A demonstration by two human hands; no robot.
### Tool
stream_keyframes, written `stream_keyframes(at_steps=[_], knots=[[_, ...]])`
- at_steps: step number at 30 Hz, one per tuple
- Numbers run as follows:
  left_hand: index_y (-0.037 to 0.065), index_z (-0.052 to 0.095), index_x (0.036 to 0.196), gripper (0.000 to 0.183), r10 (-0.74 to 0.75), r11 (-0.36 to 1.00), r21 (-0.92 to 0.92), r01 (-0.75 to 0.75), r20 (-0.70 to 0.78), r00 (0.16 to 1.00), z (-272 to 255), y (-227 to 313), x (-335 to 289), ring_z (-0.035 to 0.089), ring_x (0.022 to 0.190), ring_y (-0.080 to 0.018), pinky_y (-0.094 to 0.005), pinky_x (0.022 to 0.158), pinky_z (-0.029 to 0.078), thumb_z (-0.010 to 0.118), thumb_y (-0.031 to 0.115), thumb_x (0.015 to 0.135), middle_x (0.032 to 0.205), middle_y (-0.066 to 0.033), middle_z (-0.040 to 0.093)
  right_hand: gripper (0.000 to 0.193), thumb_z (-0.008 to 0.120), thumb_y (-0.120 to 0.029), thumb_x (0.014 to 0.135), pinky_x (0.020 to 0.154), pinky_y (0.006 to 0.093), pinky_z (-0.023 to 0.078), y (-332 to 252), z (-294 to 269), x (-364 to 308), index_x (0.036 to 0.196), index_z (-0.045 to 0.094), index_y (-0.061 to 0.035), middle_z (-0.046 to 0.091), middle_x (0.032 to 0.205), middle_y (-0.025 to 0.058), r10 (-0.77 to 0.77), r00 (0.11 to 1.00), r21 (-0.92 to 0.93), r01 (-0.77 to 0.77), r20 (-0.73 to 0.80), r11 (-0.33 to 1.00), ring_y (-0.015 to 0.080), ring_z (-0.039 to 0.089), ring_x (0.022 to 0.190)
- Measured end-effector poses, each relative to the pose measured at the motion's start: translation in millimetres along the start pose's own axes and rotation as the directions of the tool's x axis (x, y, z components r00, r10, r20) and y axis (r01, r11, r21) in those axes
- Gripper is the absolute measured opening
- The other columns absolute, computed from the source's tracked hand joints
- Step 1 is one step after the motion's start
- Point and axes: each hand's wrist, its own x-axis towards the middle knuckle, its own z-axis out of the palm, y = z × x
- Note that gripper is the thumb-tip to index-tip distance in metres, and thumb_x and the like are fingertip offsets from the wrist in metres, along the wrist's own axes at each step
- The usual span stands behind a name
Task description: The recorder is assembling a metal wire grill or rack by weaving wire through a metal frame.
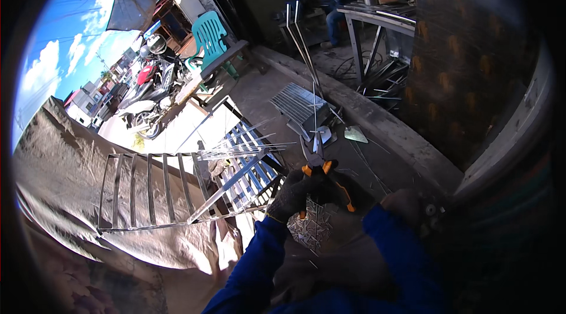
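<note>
In front of my body I hold pliers (314, 159) with orange-and-black handles, jaws pointing away from me. My left hand (289, 197), in a dark glove, is closed around the left handle. The right handle lies against my right hand (352, 190), also gloved and closed. Thin metal rod (314, 104) rises beyond the jaws; whether the jaws touch it I cannot tell. Under my hands lies a pile of short cut metal pieces (312, 225). Just past the pliers sits a grey ribbed metal piece (300, 103).
A slatted metal frame (150, 190) stands at the left, with several thin rods (242, 150) lying across metalwork beside it. Farther off are a green plastic chair (209, 37), a bench and a motorcycle (147, 87). A person (335, 4) sits behind a workbench (377, 13). A low concrete ledge (377, 119) runs along the right.
</note>
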Motion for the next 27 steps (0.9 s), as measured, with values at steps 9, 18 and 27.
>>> stream_keyframes(at_steps=[9,18,27], knots=[[0.001,0.068,0.116,0.035,0.029,0.997,0.081,-0.018,-0.128,0.991,-3,2,0,0.065,0.089,-0.0114,-0.0259,0.076,0.051,0.072,0.024,0.089,0.096,-0.0038,0.070,0.038,0.059,-0.032,0.104,0.082,0.0284,0.055,-56,49,-14,0.127,0.061,-0.0021,0.065,0.113,0.0055,-0.239,0.958,-0.412,0.155,-0.161,0.898,0.0121,0.065,0.100],[0.008,0.057,0.139,0.053,0.168,0.985,0.045,-0.166,-0.025,0.986,-7,-7,-32,0.054,0.134,-0.0338,-0.0488,0.110,0.045,0.061,0.040,0.098,0.149,-0.0169,0.051,0.025,0.059,-0.025,0.103,0.082,0.0305,0.053,-73,-1,-10,0.113,0.064,-0.0029,0.067,0.100,0.0042,-0.593,0.718,-0.651,0.259,-0.365,0.714,0.0118,0.066,0.093],[0.007,0.060,0.127,0.039,-0.289,0.752,-0.651,0.099,-0.191,0.938,-17,-107,-92,0.064,0.117,-0.0390,-0.0548,0.101,0.051,0.053,0.037,0.104,0.125,-0.0149,0.066,0.034,0.060,-0.020,0.098,0.083,0.0314,0.052,-38,8,-2,0.129,0.058,-0.0040,0.068,0.102,0.0087,-0.525,0.813,-0.851,0.073,-0.251,0.520,0.0140,0.065,0.091]])
